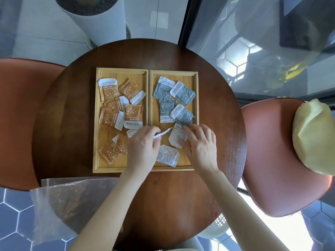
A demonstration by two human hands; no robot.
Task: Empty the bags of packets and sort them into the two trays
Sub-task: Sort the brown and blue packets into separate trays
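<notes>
Left hand [143,145] pinches a thin packet [162,134] edge-on over the seam between the two trays; right hand [197,142], fingers spread, presses a face-down packet [176,135] in the right tray [196,98]. Packets look light, flat, slick: best pinched at an edge.

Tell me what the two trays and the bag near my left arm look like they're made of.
Left tray and right tray: pale wood by the look, matte, with visible grain lines. Bag: thin clear plastic, probably; the table shows through it, and it is creased and glossy.
</notes>
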